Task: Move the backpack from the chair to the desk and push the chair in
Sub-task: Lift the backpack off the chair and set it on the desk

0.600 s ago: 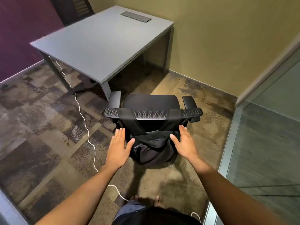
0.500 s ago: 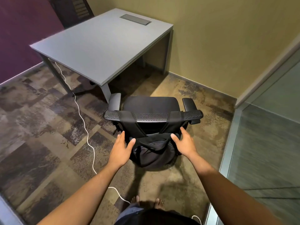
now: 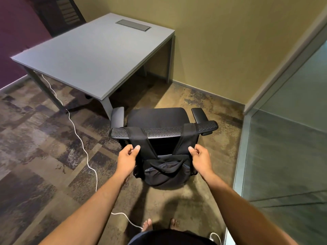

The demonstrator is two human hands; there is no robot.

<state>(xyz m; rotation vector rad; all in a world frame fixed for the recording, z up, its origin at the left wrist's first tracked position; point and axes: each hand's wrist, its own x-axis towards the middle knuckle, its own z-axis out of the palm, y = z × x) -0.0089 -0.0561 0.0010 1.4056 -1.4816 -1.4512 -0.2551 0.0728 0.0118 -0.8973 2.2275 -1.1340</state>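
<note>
Patchy carpet surrounds the grey table. Your left hand and right hand each pinch a strap of the black backpack hanging behind the office chair; it looks soft and saggy, so lift both straps together.

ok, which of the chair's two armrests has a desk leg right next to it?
The grey padded armrest on the picture's left side of the black office chair: the grey desk's slanted front leg comes down just beside it. The black right armrest has only carpet around it.
</note>
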